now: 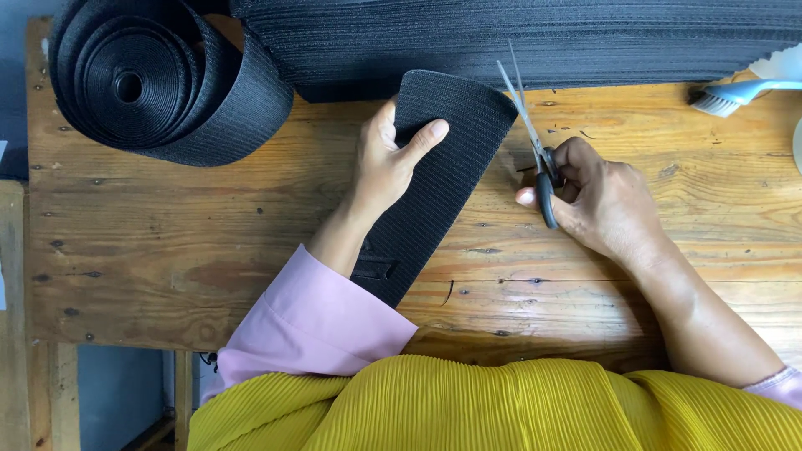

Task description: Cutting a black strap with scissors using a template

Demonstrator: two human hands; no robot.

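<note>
A wide black elastic strip lies across the wooden table, running from its far folded end toward my body. My left hand presses on the strip, thumb stretched over its upper part. My right hand holds black-handled scissors just right of the strip, blades slightly apart and pointing away from me, tips near the strip's far right edge. A rectangular stitched patch shows on the strip near my left sleeve.
A big roll of the same black elastic sits at the far left. A stack of black ribbed material spans the far edge. A light blue brush lies at the far right. The table's left edge drops off beside a blue wall.
</note>
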